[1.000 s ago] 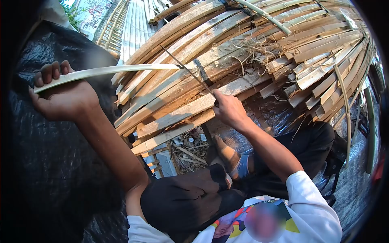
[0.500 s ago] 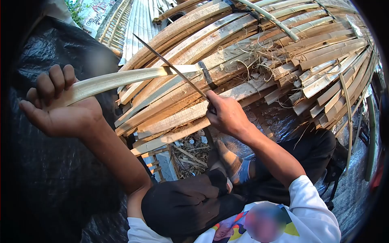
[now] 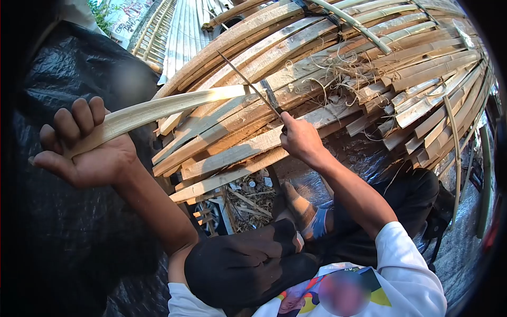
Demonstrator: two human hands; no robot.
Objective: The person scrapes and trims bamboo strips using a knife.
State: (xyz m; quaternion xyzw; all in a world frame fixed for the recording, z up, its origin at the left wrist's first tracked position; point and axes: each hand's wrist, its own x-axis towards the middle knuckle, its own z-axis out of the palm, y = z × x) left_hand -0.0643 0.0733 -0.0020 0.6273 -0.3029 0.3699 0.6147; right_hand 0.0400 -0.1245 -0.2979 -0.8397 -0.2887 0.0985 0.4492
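Observation:
My left hand (image 3: 103,158), palm up, grips the near end of a pale, gently curved bamboo strip (image 3: 174,105). The strip reaches rightward to a dark band (image 3: 270,96) round the stacked slats. In my right hand (image 3: 302,138) is the handle of a knife; its handle is mostly hidden by my fingers. The long thin knife blade (image 3: 237,71) points up and left, crossing the strip close to its far end. Whether the edge touches the strip I cannot tell.
A large pile of split bamboo slats (image 3: 301,50) fills the upper middle and right. Curly shavings (image 3: 330,79) lie on it. Black plastic sheeting (image 3: 58,227) covers the left. My bent legs in dark cloth (image 3: 243,264) are below, with wood scraps (image 3: 251,203) beyond.
My right hand and the knife have moved right along the strip, toward its far end. My left hand has shifted slightly right and down, still holding the strip.

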